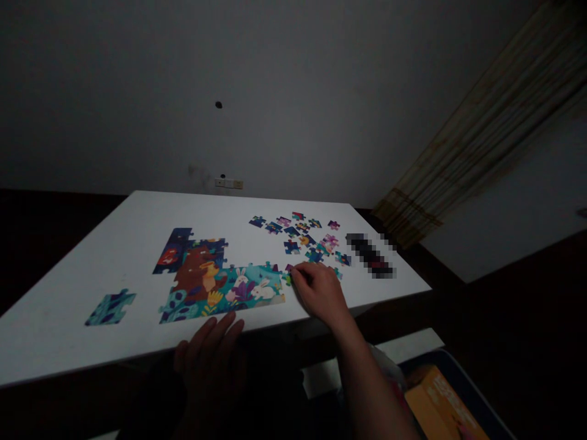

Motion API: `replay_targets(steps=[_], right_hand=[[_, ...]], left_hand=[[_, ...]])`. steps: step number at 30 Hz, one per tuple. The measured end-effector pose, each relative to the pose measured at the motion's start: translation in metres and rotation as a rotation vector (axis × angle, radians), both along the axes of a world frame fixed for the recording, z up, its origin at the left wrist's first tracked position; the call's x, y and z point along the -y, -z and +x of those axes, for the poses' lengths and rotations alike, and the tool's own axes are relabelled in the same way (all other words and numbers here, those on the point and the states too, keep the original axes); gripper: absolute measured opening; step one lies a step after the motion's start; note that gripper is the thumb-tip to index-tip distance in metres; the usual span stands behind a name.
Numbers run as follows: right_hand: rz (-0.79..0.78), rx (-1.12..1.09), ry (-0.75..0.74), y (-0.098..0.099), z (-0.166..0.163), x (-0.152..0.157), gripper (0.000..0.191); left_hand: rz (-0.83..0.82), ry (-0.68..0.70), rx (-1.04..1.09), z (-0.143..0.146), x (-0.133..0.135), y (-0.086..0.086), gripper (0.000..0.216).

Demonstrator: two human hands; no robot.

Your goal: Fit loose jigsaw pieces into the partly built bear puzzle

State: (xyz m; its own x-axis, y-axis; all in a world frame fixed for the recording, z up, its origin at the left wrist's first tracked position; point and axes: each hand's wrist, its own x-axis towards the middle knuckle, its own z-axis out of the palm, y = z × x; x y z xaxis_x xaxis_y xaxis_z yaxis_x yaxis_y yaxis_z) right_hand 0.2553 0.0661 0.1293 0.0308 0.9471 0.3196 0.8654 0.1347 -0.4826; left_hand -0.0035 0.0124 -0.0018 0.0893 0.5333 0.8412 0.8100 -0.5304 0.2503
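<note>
At the left of the white table (107, 256), a teal puzzle section (110, 307) lies apart from a larger joined puzzle (215, 287) showing a bear and white rabbits. The left hand (211, 366) sits spread, fingers open, at the table's near edge below the puzzle, holding nothing. The right hand (318, 293) rests on the tabletop, its fingers (296, 275) curled down at the puzzle's right end; whether they pinch a piece cannot be told. Loose puzzle pieces (298, 235) lie scattered toward the upper right, just beside a blurred object (370, 255).
</note>
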Motion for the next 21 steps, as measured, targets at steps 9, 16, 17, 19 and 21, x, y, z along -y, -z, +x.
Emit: replay_targets(steps=[9,16,17,19,21], right_hand=[[0.042,-0.034,0.003,-0.001,0.001,0.004,0.028],[0.035,-0.06,0.012,0.001,0.001,0.005,0.032],[0.034,-0.06,0.012,0.001,0.0,0.005,0.032],[0.034,-0.071,0.01,0.0,0.0,0.005,0.032],[0.032,-0.083,0.001,0.0,0.0,0.006,0.033]], left_hand=[[-0.006,-0.017,-0.005,-0.001,-0.001,0.002,0.036],[0.058,-0.002,-0.093,-0.009,-0.005,0.01,0.047],[0.047,-0.002,-0.089,-0.009,-0.005,0.011,0.047],[0.033,-0.001,-0.079,-0.009,-0.006,0.012,0.048],[0.046,-0.002,-0.065,-0.008,-0.006,0.012,0.046]])
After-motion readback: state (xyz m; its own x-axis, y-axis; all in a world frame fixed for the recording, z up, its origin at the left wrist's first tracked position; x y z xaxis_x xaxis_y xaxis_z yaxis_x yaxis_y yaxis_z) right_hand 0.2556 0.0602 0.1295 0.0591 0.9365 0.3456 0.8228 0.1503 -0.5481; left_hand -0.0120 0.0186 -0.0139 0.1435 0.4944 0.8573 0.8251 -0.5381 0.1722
